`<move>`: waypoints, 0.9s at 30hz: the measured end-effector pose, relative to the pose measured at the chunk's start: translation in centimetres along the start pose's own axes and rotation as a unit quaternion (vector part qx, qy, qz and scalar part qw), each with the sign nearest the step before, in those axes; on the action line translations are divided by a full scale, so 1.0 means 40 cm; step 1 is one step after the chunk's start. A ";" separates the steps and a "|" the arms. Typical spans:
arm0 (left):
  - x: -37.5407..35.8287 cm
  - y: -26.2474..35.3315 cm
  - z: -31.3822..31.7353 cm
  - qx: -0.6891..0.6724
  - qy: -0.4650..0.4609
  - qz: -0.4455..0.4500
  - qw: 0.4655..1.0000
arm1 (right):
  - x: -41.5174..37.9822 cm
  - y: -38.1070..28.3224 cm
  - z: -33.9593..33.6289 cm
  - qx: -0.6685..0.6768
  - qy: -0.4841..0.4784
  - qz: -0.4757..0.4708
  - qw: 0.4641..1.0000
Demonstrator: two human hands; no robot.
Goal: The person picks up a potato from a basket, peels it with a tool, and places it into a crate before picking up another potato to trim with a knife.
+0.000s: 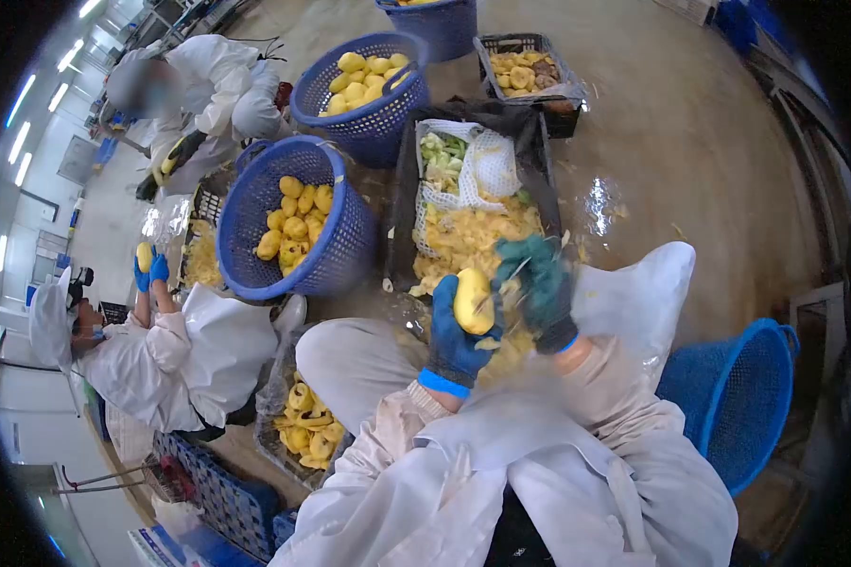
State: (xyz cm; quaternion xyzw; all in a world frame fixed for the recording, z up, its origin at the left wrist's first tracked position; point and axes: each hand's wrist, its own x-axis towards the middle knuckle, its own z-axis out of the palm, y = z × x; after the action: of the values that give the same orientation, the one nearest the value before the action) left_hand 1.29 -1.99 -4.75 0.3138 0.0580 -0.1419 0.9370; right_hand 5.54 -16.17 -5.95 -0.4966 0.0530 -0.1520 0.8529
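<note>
Head view: potato [473,300], long axis near-vertical.

Left hand [456,345], blue glove: fingers wrapped round a pale yellow potato [473,304]. Right hand [544,293], dark green glove: just beside the potato, blurred; grip unclear. Both above a black crate [482,115] of peelings [463,236], with white netting [490,168] and green scraps [442,156] at its far end. Two blue baskets [352,241] of potatoes left of crate; a third blue basket [747,406] near the right knee. At left, a seated co-worker [213,345] in white, blue gloves, holding another potato [144,256]. Farther back, a second co-worker [213,80], bent forward. Wet floor [652,123].
</note>
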 end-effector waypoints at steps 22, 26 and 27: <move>-0.038 0.071 0.057 0.261 -0.133 0.052 0.955 | 0.091 -0.027 0.002 0.123 -0.091 0.044 0.987; -0.036 0.102 0.098 -0.044 -0.016 -0.149 0.988 | 0.040 -0.101 0.054 0.098 -0.117 0.053 0.987; -0.044 0.089 0.098 0.065 -0.040 -0.092 0.993 | 0.036 -0.096 0.047 -0.008 -0.146 0.014 0.989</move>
State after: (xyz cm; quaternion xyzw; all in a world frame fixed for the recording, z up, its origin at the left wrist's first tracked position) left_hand 0.78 -1.22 0.76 0.3613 0.0393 -0.2430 0.8994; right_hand 6.56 -16.82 -1.59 -0.5191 -0.0640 -0.0651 0.8498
